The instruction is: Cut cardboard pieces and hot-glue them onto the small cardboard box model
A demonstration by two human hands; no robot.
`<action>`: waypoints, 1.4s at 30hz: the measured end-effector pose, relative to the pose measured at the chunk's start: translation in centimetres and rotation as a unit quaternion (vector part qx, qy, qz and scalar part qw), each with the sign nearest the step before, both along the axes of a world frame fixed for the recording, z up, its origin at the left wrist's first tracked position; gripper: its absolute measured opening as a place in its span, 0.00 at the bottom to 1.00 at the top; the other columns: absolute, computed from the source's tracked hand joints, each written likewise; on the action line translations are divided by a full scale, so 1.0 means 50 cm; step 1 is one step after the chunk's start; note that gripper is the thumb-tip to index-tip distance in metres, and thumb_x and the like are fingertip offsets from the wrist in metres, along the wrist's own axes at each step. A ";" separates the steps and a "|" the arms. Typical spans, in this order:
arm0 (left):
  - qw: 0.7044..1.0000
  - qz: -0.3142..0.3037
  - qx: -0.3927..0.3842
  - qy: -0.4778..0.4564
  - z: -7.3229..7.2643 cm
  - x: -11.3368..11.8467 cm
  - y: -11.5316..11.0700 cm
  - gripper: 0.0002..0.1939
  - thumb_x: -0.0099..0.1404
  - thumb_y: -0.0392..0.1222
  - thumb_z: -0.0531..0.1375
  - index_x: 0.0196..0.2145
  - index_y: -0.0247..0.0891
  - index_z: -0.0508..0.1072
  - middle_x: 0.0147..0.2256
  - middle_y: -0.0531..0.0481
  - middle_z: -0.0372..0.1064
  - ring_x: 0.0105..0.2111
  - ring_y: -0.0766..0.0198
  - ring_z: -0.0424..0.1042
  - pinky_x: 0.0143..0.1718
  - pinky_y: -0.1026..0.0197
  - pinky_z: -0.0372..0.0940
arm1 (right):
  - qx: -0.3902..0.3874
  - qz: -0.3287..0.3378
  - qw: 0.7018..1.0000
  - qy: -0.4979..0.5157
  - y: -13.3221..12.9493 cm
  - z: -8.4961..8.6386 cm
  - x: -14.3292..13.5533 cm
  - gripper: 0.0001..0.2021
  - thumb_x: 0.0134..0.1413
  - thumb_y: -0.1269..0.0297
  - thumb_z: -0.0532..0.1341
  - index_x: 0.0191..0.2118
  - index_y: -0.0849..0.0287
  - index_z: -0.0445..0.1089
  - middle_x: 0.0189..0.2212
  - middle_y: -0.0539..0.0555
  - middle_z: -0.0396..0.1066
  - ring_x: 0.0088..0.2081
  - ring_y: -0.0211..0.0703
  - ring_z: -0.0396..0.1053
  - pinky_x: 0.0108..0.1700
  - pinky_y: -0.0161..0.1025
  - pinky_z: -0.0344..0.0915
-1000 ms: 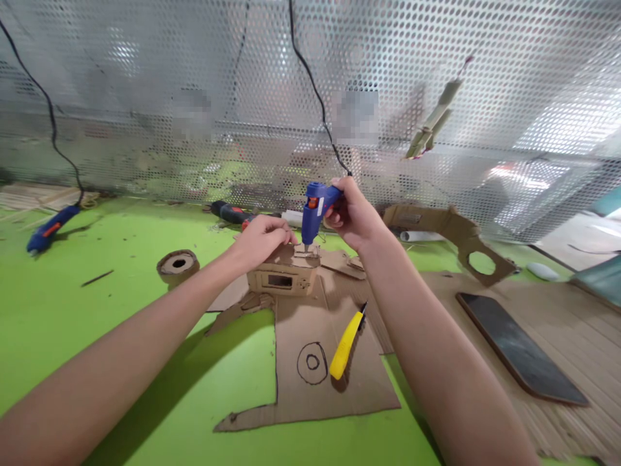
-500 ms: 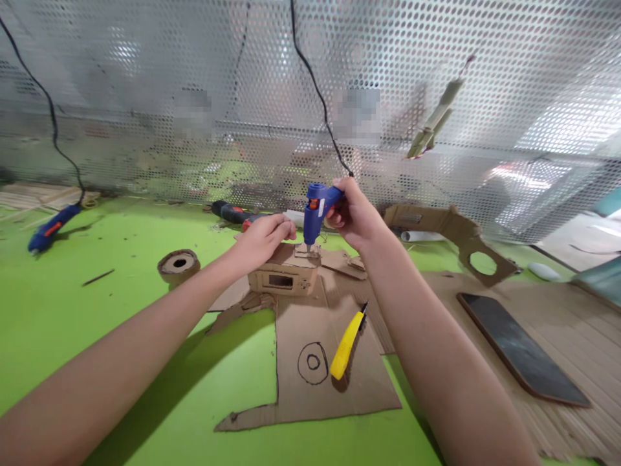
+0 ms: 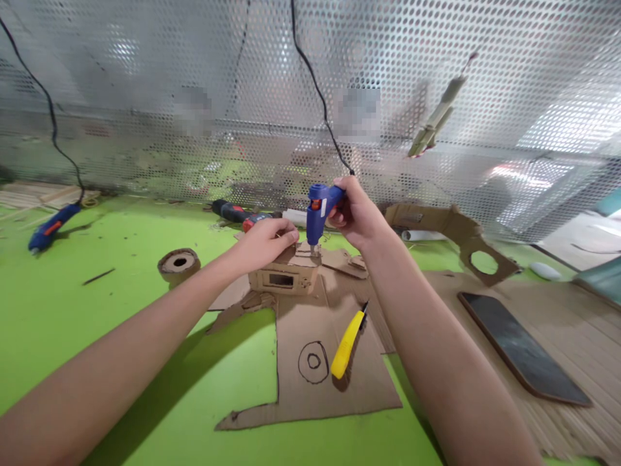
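Observation:
My right hand [image 3: 354, 210] is closed around the handle of a blue glue gun [image 3: 317, 217], which points downward. Its nozzle meets a small cardboard piece [image 3: 305, 254] on top of a little cardboard box [image 3: 272, 279]. The box has a rectangular window and small round details on its front. At the box's upper left, my left hand [image 3: 266, 243] is closed with fingers drawn together, steadying it; the fingertips are partly hidden. Below the box lies a cut cardboard sheet [image 3: 303, 395] with two drawn circles. A yellow utility knife [image 3: 348, 346] rests on the sheet, blade out.
A perforated metal screen [image 3: 194, 58] stands behind the green table [image 3: 121, 323]. A second glue gun [image 3: 53, 228] and a cardboard ring [image 3: 178, 262] lie left. Behind my left hand is a power tool [image 3: 233, 212]. A dark phone-like slab [image 3: 521, 346] and cut cardboard [image 3: 436, 223] are right.
The glue gun's nozzle has shifted slightly right along the small piece. My left hand's fingers and thumb have changed position a little over the box top.

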State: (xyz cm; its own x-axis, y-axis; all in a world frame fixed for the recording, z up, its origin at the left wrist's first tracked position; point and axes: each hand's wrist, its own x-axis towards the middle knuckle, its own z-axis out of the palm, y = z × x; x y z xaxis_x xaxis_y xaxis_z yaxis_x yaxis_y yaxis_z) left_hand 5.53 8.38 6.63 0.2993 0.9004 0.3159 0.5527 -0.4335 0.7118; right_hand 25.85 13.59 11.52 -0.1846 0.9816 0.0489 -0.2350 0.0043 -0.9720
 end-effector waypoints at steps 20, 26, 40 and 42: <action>0.999 -0.039 -0.024 -0.010 0.008 0.001 -0.008 0.09 0.62 0.45 0.67 0.34 0.38 0.83 0.40 0.44 0.82 0.40 0.55 0.78 0.40 0.56 0.69 | 0.017 -0.141 0.989 0.036 0.003 0.031 0.051 0.23 0.70 0.52 0.60 0.24 0.54 0.59 0.16 0.46 0.64 0.14 0.29 0.54 0.14 0.31 0.46; 0.997 -0.041 -0.055 -0.037 0.001 0.001 -0.004 0.07 0.62 0.43 0.67 0.35 0.37 0.81 0.35 0.46 0.80 0.30 0.61 0.76 0.33 0.59 0.70 | 0.102 -0.224 0.962 -0.114 0.025 0.013 0.068 0.21 0.61 0.54 0.69 0.23 0.53 0.61 0.13 0.44 0.60 0.13 0.32 0.59 0.13 0.30 0.50; 0.997 -0.035 -0.051 -0.042 0.006 0.007 -0.009 0.06 0.63 0.42 0.66 0.33 0.36 0.80 0.34 0.48 0.79 0.28 0.64 0.73 0.31 0.61 0.67 | 0.142 -0.231 0.951 -0.151 0.032 -0.006 0.047 0.20 0.61 0.57 0.68 0.21 0.54 0.65 0.13 0.46 0.64 0.13 0.33 0.60 0.13 0.29 0.53; 0.998 -0.039 -0.037 -0.034 0.004 0.006 -0.009 0.06 0.63 0.42 0.66 0.34 0.37 0.80 0.35 0.48 0.79 0.31 0.63 0.74 0.33 0.60 0.67 | 0.133 -0.231 0.953 -0.146 0.027 -0.001 0.044 0.20 0.62 0.57 0.68 0.21 0.54 0.65 0.13 0.46 0.63 0.13 0.33 0.60 0.13 0.29 0.53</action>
